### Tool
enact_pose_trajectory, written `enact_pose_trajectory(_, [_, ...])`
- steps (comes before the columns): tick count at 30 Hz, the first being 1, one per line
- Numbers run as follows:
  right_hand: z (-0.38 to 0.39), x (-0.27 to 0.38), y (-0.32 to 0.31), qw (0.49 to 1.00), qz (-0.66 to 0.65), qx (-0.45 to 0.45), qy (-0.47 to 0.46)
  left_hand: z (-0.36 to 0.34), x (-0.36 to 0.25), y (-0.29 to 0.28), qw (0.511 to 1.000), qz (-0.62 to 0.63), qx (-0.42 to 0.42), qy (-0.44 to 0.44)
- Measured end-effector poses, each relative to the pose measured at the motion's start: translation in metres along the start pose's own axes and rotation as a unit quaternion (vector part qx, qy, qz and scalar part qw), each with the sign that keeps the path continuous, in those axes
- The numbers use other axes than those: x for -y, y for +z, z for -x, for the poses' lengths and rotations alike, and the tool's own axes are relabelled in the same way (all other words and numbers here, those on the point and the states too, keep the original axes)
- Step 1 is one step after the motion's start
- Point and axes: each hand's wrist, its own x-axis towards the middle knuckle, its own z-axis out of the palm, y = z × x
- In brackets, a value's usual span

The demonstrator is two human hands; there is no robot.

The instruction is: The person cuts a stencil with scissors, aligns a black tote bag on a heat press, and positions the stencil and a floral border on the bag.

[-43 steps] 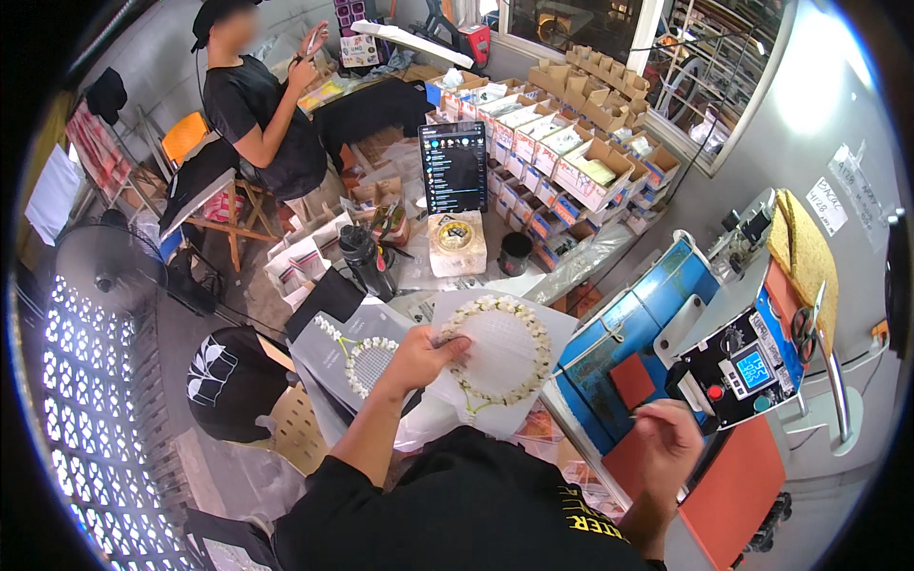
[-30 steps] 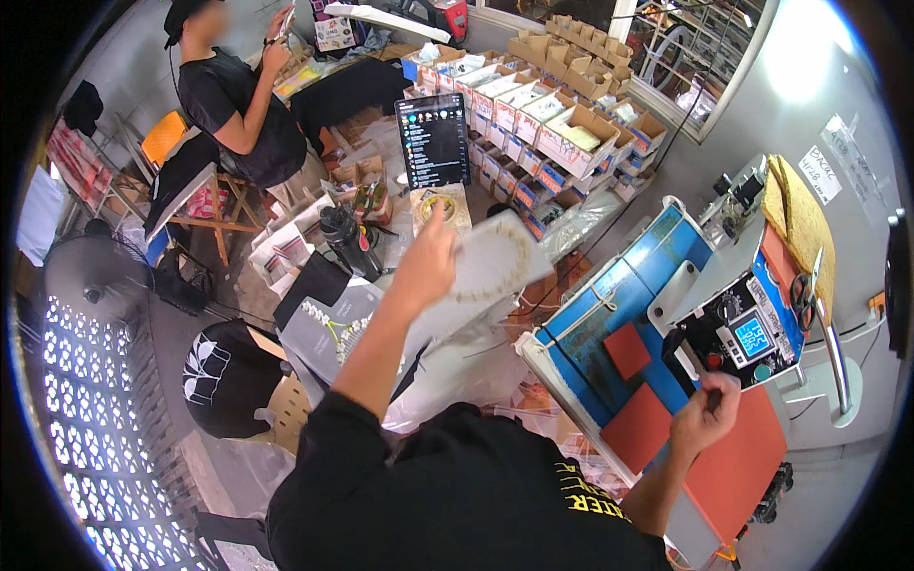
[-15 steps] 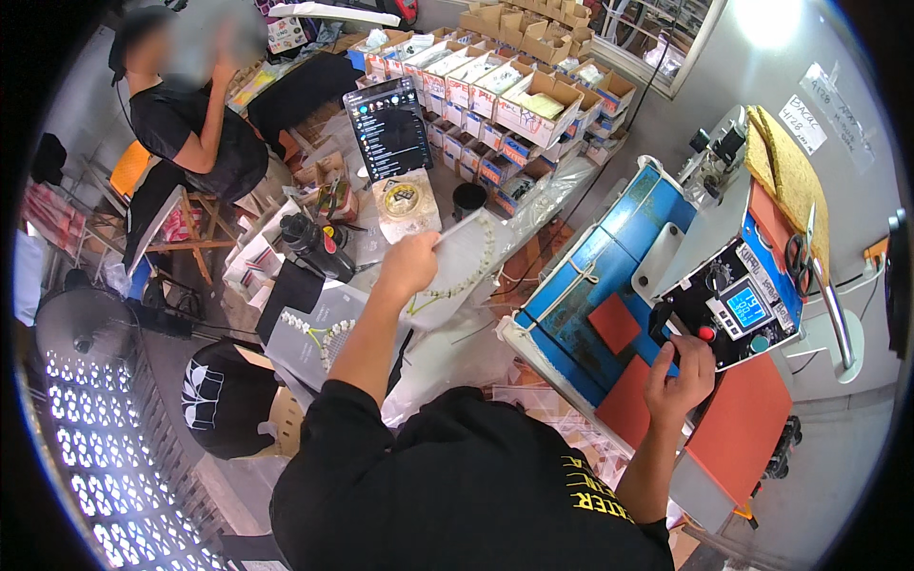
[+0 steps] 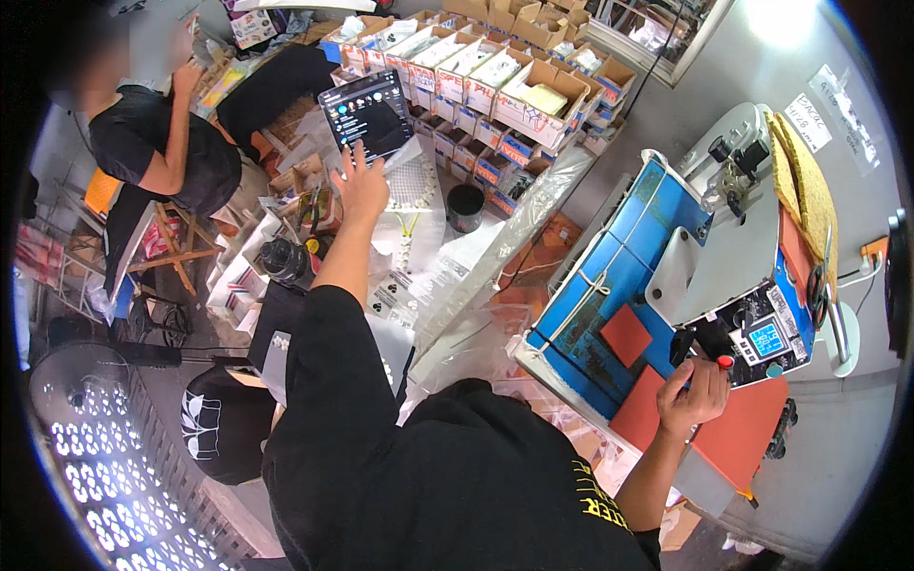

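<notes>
We took the tablet point(image 4: 367, 114) as our mark: it stood propped among the boxes point(image 4: 495, 76), screen lit. Our left hand point(image 4: 360, 188) lay just below it, fingers spread and reaching up to its lower edge, clamped on nothing. We judged the tablet stiff, slick-faced and fragile, best taken by its side edges, not the glass. Well right of the tablet stood the press point(image 4: 705, 276), blue and white. Our right hand point(image 4: 693, 395) was closed on its black lever, just under the red knob point(image 4: 725, 362). The lever looked rigid and heavy to pull; the grip itself seemed the place to hold.
</notes>
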Motion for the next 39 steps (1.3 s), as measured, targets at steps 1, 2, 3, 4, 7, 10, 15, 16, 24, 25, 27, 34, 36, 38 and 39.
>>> enact_pose_trajectory(1, [0.000,0.000,0.002,1.000,0.005,-0.001,-0.002,-0.004,0.004,0.002,1.000,0.009,-0.011,0.003])
enact_pose_trajectory(2, [-0.001,0.001,0.002,1.000,0.005,-0.006,-0.003,-0.007,0.007,0.005,1.000,0.001,-0.017,0.009])
enact_pose_trajectory(3, [-0.003,0.002,0.002,1.000,0.005,-0.011,-0.005,-0.009,0.010,0.008,1.000,-0.006,-0.024,0.016])
enact_pose_trajectory(4, [-0.004,0.004,0.004,1.000,0.003,-0.019,-0.006,-0.013,0.014,0.010,0.999,-0.015,-0.033,0.022])
enact_pose_trajectory(7, [-0.002,0.002,0.006,0.999,0.029,-0.020,-0.005,-0.020,0.018,0.014,1.000,0.000,-0.015,0.021])
enact_pose_trajectory(10, [0.001,0.003,0.006,0.999,0.037,-0.014,0.009,-0.013,0.019,0.015,0.998,0.015,-0.041,0.036])
enact_pose_trajectory(15, [0.000,0.004,0.007,0.999,0.041,-0.016,0.002,0.002,0.020,0.015,0.997,0.027,-0.040,0.055])
enact_pose_trajectory(16, [-0.002,0.003,0.008,0.999,0.039,-0.024,0.000,0.004,0.018,0.013,0.998,0.030,-0.029,0.056])
enact_pose_trajectory(24, [-0.002,0.002,0.003,1.000,0.008,-0.005,0.002,0.014,0.012,0.012,0.997,0.035,-0.029,0.058])
enact_pose_trajectory(25, [-0.003,0.004,0.001,1.000,-0.003,0.008,0.005,0.016,0.011,0.009,0.997,0.026,-0.038,0.062])
enact_pose_trajectory(27, [-0.011,0.014,-0.005,0.998,-0.005,0.041,0.040,0.012,0.003,-0.007,0.995,0.080,0.019,0.060])
enact_pose_trajectory(34, [-0.008,0.003,-0.008,0.992,0.020,0.122,0.036,0.039,-0.069,-0.108,0.964,0.241,0.077,0.076])
enact_pose_trajectory(36, [-0.004,-0.002,-0.007,0.994,0.030,0.098,0.020,0.047,-0.082,-0.137,0.945,0.310,0.069,0.084])
enact_pose_trajectory(38, [0.000,-0.007,-0.006,0.995,0.023,0.095,0.014,0.052,-0.083,-0.153,0.936,0.330,0.077,0.096])
enact_pose_trajectory(39, [0.000,-0.009,-0.006,0.995,0.024,0.098,0.015,0.051,-0.078,-0.151,0.928,0.342,0.090,0.115])
